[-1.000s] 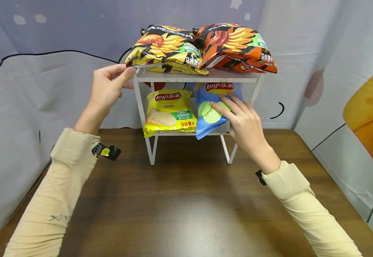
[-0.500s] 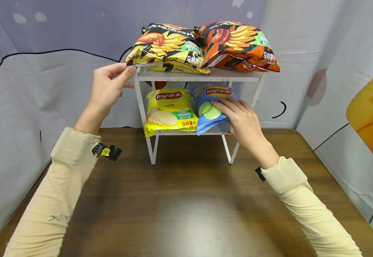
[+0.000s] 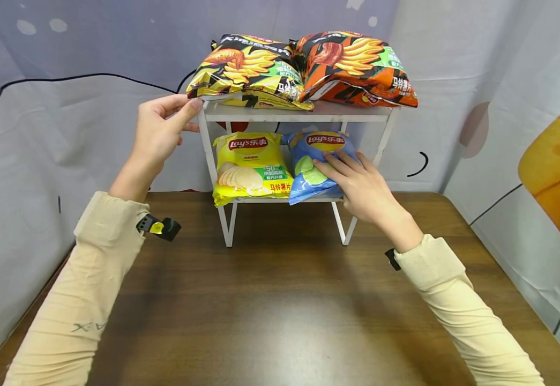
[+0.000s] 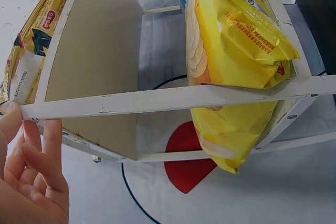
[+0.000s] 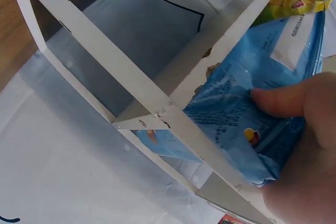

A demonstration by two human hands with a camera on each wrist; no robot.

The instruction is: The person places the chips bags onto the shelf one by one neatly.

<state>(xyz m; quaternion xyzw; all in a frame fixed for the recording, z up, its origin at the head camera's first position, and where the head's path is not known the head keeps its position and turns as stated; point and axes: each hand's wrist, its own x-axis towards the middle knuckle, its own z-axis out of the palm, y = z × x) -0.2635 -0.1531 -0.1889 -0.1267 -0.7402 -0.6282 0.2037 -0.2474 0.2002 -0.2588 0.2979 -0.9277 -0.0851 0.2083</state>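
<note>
A white two-tier shelf rack (image 3: 289,117) stands at the back of the table. My left hand (image 3: 156,131) pinches its upper left front corner, thumb on top and fingers below in the left wrist view. On the lower tier, my right hand (image 3: 361,187) holds a blue bag of potato chips (image 3: 304,185). Its fingers lie spread over the front, and the thumb (image 5: 281,100) presses the printed underside in the right wrist view. The blue bag's lower corner juts past the shelf edge. Beside it to the left lies a yellow bag of chips (image 3: 253,155).
Up on the top tier lie a black-and-yellow chip bag (image 3: 246,64) and a red-and-black chip bag (image 3: 352,61), side by side. The brown wooden table (image 3: 270,300) extends in front of the rack. Behind hangs a pale curtain (image 3: 91,43) with printed shapes.
The blue bag's top has gone down and back from under the upper tier, onto the lower tier beside the yellow bag. My right hand followed it; my left hand stayed at the corner.
</note>
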